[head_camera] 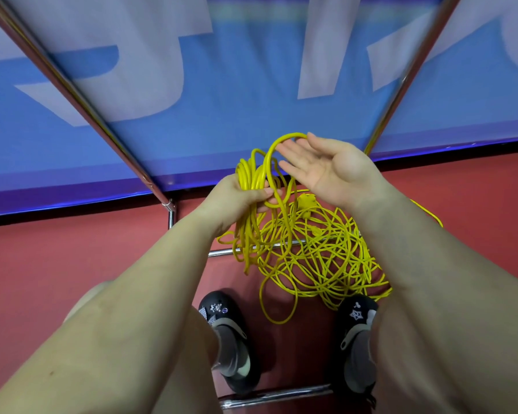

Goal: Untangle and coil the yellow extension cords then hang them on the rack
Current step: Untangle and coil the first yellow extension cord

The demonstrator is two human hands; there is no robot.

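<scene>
My left hand (240,195) grips a bundle of coiled yellow cord loops (250,174), whose lower ends hang toward the floor. My right hand (320,165) is held palm up with straight fingers, and one cord loop (281,138) arches over its fingertips. Beneath both hands a large tangle of yellow extension cord (320,258) lies on the red floor, with a yellow plug block (307,203) on top of it. Two chrome rack poles (72,88) (413,76) slant upward on either side.
A blue and white banner (222,85) fills the background behind the poles. Low chrome bars of the rack (222,251) (275,395) cross the red floor. My two black shoes (231,339) (358,339) stand beside the tangle.
</scene>
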